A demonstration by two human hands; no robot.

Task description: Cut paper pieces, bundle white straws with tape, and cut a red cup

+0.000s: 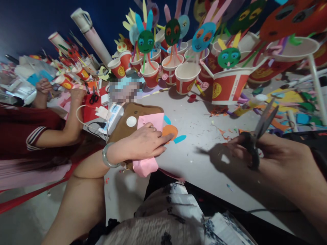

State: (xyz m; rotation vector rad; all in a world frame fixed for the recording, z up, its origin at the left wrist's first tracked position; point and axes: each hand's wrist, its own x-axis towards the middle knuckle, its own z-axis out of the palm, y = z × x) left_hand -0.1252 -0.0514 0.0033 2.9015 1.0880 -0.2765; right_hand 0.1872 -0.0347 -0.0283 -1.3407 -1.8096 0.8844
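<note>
My right hand (pixel 278 154) grips black-handled scissors (pixel 264 122), fingers in the loops and blades slightly apart, pointing up above the table's right side. My left hand (pixel 146 141) lies with fingers stretched over pink paper (pixel 153 118), part of which it hides. One fingertip rests on an orange paper oval (pixel 170 132). Beside the oval are two blue paper strips, a pointed one (pixel 180 139) in front and a smaller one (pixel 167 119) behind. Beneath the pink paper is a brown bear-shaped mat (pixel 120 127) with a white round spot.
Red paper cups (pixel 186 80) bearing paper animal faces (pixel 145 41) line the table's back. Paper scraps (pixel 222 132) and a glue stick (pixel 251 104) lie right. At left are a white power strip (pixel 113 117), other black scissors (pixel 94 97) and another person's arm (pixel 68 127).
</note>
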